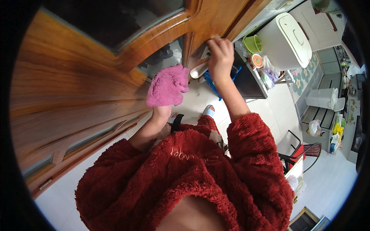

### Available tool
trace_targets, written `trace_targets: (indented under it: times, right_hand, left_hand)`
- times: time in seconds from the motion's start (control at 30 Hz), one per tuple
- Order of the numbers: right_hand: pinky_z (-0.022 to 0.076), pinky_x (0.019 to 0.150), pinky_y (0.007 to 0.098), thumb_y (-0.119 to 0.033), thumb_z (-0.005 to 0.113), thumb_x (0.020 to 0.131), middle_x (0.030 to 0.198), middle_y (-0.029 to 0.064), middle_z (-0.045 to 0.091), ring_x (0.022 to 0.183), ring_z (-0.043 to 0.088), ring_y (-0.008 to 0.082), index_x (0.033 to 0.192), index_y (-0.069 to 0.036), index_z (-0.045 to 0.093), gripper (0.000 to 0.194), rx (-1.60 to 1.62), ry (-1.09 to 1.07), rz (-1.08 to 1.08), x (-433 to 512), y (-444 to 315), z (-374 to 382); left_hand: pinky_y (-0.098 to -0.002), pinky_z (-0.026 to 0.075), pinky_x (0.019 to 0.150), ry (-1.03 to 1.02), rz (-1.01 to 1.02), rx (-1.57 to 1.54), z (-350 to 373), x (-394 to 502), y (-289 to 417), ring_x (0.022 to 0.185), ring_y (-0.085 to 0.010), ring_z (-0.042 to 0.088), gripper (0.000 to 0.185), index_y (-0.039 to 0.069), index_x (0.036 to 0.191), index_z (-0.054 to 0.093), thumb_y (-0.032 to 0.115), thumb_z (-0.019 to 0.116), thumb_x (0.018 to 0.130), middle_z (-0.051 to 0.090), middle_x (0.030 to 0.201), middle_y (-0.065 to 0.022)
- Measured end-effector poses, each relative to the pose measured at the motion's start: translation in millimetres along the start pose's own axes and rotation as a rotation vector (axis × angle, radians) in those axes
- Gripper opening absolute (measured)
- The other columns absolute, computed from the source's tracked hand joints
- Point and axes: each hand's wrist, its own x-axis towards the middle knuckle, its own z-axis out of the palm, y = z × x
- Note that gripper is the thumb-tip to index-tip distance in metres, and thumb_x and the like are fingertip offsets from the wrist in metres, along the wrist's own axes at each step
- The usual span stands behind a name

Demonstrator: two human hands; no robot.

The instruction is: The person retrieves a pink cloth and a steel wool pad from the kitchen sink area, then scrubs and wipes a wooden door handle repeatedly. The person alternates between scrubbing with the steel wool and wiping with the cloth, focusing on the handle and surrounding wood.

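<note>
A pink terry cloth (pixel 168 86) covers my left hand (pixel 162 110), so only the wrist shows below it. That hand holds the cloth close to the glass of a varnished wooden door (pixel 86 78). My right hand (pixel 222 56) is raised to the door's edge with its fingers curled near the lock plate (pixel 205 52). Whether those fingers grip anything is hidden. Just below, between the two hands, a metal door handle (pixel 198 70) sticks out.
A dark cabinet (pixel 249 79) stands right of the door, with a blue bag (pixel 213 83) beside it. On and behind it are a green bucket (pixel 253 43), a lidded white bin (pixel 284 43) and plastic bags (pixel 269 75). Farther right is a red chair (pixel 299 154).
</note>
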Motion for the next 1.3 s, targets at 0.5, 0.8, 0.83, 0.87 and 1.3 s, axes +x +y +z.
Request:
trace_targets:
  times: [0.5, 0.8, 0.83, 0.87, 1.3]
  right_hand:
    - [0.0469, 0.081, 0.0392, 0.005, 0.065, 0.077, 0.095, 0.0100, 0.063, 0.091, 0.056, 0.0321, 0.091, -0.002, 0.065, 0.016, -0.006, 0.089, 0.234, -4.9, 9.5, 3.4]
    - [0.0463, 0.081, 0.0424, 0.006, 0.059, 0.065, 0.102, 0.0101, 0.063, 0.097, 0.057, 0.0335, 0.095, -0.001, 0.066, 0.032, -0.088, 0.055, -0.047, -14.3, 3.1, 3.0]
    - [0.0464, 0.081, 0.0421, 0.006, 0.059, 0.065, 0.102, 0.0099, 0.064, 0.096, 0.057, 0.0335, 0.095, -0.001, 0.066, 0.031, -0.070, 0.081, -0.077, -13.7, 5.0, 3.1]
    - [0.0471, 0.080, 0.0416, 0.007, 0.060, 0.065, 0.102, 0.0100, 0.064, 0.096, 0.057, 0.0332, 0.093, -0.002, 0.067, 0.030, -0.102, 0.085, 0.069, -13.5, 6.7, 3.2]
    - [0.0485, 0.082, 0.0392, 0.009, 0.061, 0.071, 0.100, 0.0088, 0.065, 0.093, 0.057, 0.0318, 0.094, -0.003, 0.068, 0.027, -0.086, 0.078, -0.130, -15.6, 11.9, 1.3]
  left_hand:
    - [-0.0224, 0.042, 0.058, 0.000, -0.046, 0.018, -3.3, -1.2, 15.5, 0.070, -0.0110, 0.055, 0.035, 0.000, 0.120, 0.058, 0.026, 0.052, 0.096, 0.063, 0.093, -0.0038]
    - [-0.0241, 0.045, 0.059, -0.017, -0.052, 0.038, -3.8, 2.9, -0.7, 0.073, -0.0135, 0.058, 0.037, 0.000, 0.120, 0.058, 0.028, 0.051, 0.097, 0.064, 0.098, -0.0057]
    - [-0.0251, 0.046, 0.060, -0.001, 0.002, 0.068, -3.7, 2.7, -2.6, 0.074, -0.0145, 0.059, 0.037, 0.000, 0.120, 0.057, 0.028, 0.052, 0.096, 0.064, 0.098, -0.0064]
    - [-0.0261, 0.048, 0.061, 0.016, 0.058, 0.097, -5.6, 2.4, -2.6, 0.075, -0.0156, 0.060, 0.037, 0.000, 0.120, 0.057, 0.027, 0.052, 0.096, 0.064, 0.098, -0.0072]
    - [-0.0296, 0.049, 0.080, -0.008, 0.075, -0.002, -8.8, -3.5, -1.8, 0.094, -0.0198, 0.061, 0.039, -0.002, 0.124, 0.054, 0.025, 0.052, 0.096, 0.064, 0.108, -0.0095]
